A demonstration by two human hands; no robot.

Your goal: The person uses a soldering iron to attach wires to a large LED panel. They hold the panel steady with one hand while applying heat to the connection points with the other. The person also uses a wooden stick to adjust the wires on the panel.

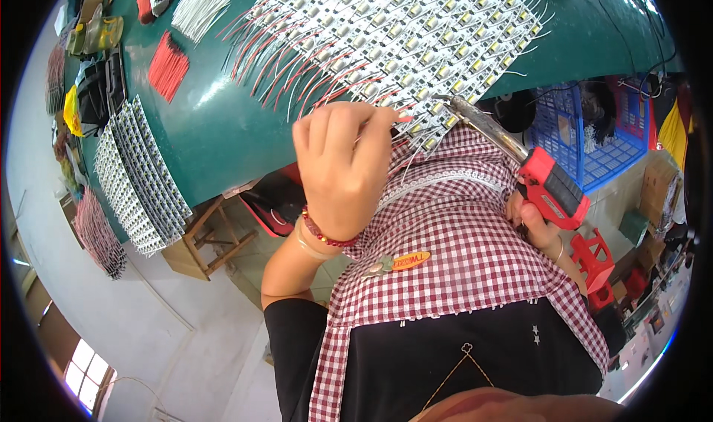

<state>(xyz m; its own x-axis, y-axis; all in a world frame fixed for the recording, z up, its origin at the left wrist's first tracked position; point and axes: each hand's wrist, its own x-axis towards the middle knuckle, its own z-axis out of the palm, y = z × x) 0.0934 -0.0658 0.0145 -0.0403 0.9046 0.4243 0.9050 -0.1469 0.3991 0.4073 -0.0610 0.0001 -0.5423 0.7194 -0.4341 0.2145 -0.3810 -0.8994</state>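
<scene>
A large panel of white circuit boards (416, 32), with rows of small components, lies on the green table with its near corner at the table's edge. Red and white wires (286, 62) fan out from its left side. Over that near corner, my left hand (340, 166) is closed in a pinch, apparently on a thin wire mostly hidden by the fingers. My right hand (536, 225) grips a soldering iron (553, 188) with a red and black handle. The iron's bent tip is over the boards, just right of my left fingertips; whether it touches them I cannot tell.
Bundles of red wires (168, 66) and white wires (200, 8) lie on the green table (215, 140). Finished-looking board strips (141, 177) hang over its left edge. A blue crate (609, 151) and a red stool (592, 259) stand to the right. Cables trail at the far right.
</scene>
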